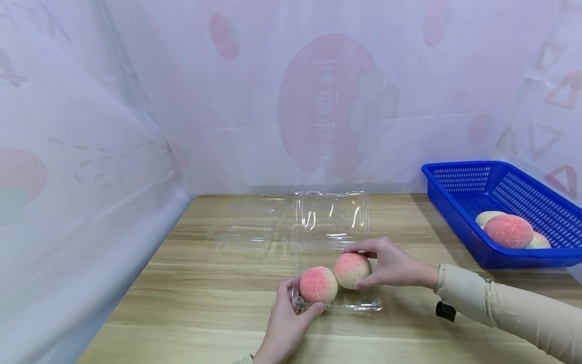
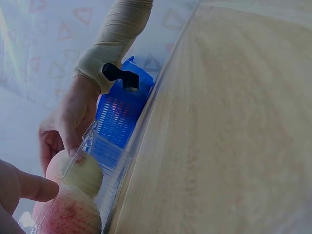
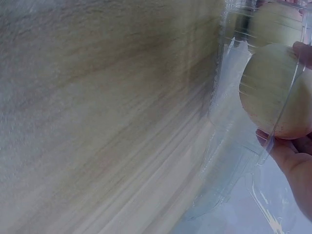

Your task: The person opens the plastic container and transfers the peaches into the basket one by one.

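A clear plastic clamshell box [image 1: 359,306] lies with its lid up behind it. My left hand [image 1: 289,321] holds the box's front left corner, thumb over the front rim beside a pink-and-cream peach-like ball [image 1: 318,284] in the left part. In my right hand [image 1: 391,265] is a second peach-like ball [image 1: 352,270], gripped between thumb and fingers at the box's right part. The right wrist view shows this second ball [image 3: 270,92] through the clear wall. Whether it touches the box floor I cannot tell.
A blue plastic basket [image 1: 454,237] at the right holds several more peach-like balls [image 1: 508,231]. Another clear plastic container [image 1: 254,222] lies at the back of the wooden table [image 1: 191,308]. Printed pale sheeting [image 1: 245,126] hangs behind and at the sides.
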Tool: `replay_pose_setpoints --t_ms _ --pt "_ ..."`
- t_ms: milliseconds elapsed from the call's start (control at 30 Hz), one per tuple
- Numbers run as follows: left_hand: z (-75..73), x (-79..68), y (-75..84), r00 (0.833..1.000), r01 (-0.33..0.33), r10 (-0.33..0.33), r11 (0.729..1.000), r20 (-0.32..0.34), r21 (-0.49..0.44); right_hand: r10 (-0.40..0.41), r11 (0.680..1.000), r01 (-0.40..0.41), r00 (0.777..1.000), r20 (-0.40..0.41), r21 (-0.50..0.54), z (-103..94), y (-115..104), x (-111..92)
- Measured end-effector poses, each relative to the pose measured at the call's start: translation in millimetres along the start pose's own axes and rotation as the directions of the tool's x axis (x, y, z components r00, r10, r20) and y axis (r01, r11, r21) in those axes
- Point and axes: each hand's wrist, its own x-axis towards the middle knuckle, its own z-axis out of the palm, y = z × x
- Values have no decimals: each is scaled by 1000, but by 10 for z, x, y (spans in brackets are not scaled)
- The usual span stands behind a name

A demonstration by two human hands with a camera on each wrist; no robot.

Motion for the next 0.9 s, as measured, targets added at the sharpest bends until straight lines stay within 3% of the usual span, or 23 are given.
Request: replay_pose_setpoints --t_ms 533,900 --pt "4 8 -16 1000 -17 17 1000 -15 -24 -11 998 12 1000 -26 55 -51 -74 25" --pt "-11 -16 -15 1000 2 -2 1000 -25 15 0 993 5 999 -39 118 -91 -135 34"
